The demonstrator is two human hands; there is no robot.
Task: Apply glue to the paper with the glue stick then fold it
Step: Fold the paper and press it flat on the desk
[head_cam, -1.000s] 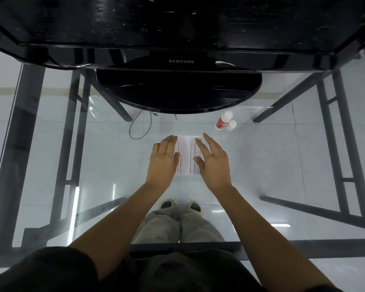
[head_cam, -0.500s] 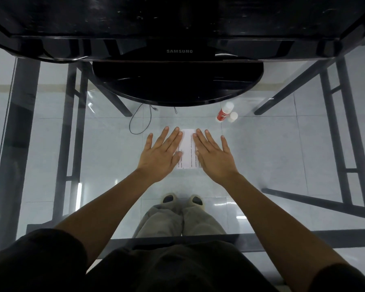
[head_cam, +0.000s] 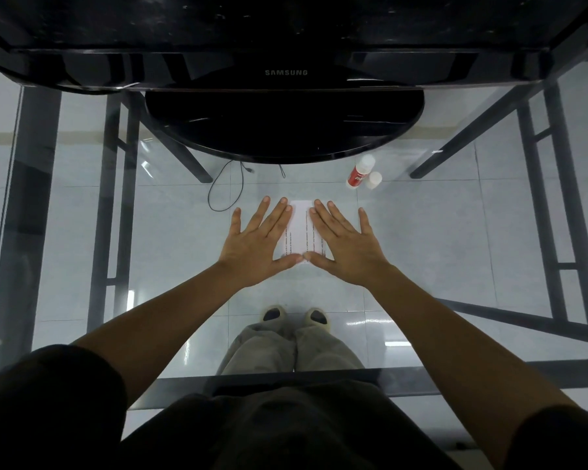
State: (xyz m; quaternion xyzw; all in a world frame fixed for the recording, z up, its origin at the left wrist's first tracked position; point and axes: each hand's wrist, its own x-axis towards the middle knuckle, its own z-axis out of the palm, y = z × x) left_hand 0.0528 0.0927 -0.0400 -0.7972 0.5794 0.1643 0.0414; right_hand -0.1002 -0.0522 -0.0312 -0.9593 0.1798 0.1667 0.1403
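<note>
A small white folded paper (head_cam: 300, 228) with lines of print lies on the glass tabletop, in the middle. My left hand (head_cam: 257, 244) lies flat over its left edge with fingers spread and straight. My right hand (head_cam: 345, 247) presses flat on its right edge the same way. The two thumbs nearly meet at the paper's near edge. A glue stick (head_cam: 360, 172) with a red label and white end lies on the glass to the far right of the paper, and its white cap (head_cam: 374, 180) rests beside it.
A black Samsung monitor (head_cam: 286, 72) stands at the back on a round base (head_cam: 284, 130). A thin black cable (head_cam: 218, 188) loops behind my left hand. Dark metal table legs, tiled floor and my feet show through the glass.
Both hands have flattened and spread their fingers over the paper. They slid outward to its edges, and the thumbs came together at its near edge.
</note>
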